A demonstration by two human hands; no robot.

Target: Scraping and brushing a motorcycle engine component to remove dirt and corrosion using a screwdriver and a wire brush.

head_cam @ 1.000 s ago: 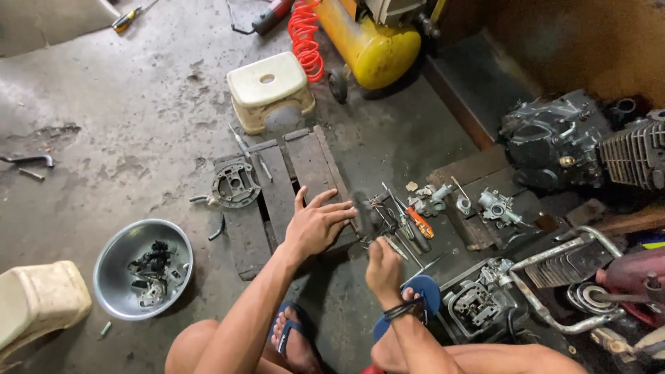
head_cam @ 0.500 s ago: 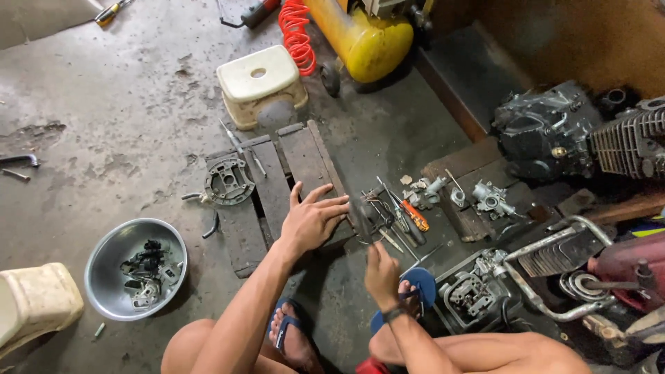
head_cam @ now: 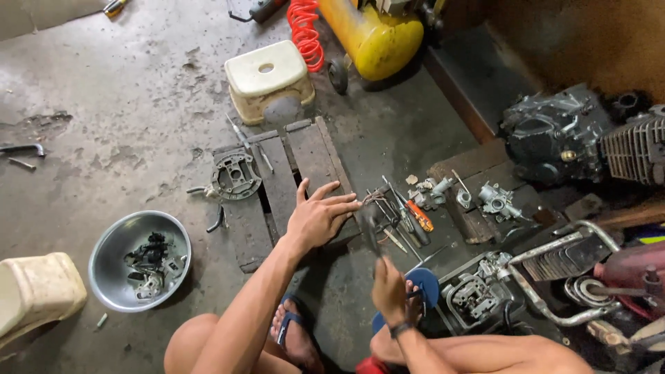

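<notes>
Right hand [head_cam: 389, 291] gripping dark tool [head_cam: 369, 232], left hand [head_cam: 320, 216] flat on planks [head_cam: 291, 181], screwdrivers [head_cam: 409, 218] beside.

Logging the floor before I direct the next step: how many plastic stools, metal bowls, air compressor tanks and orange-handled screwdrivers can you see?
Plastic stools: 2, cream stool by the tank, second stool at the left edge
Metal bowls: 1, metal bowl holding dark parts
Air compressor tanks: 1, yellow tank
Orange-handled screwdrivers: 1, orange-handled screwdriver
Total: 5
</notes>
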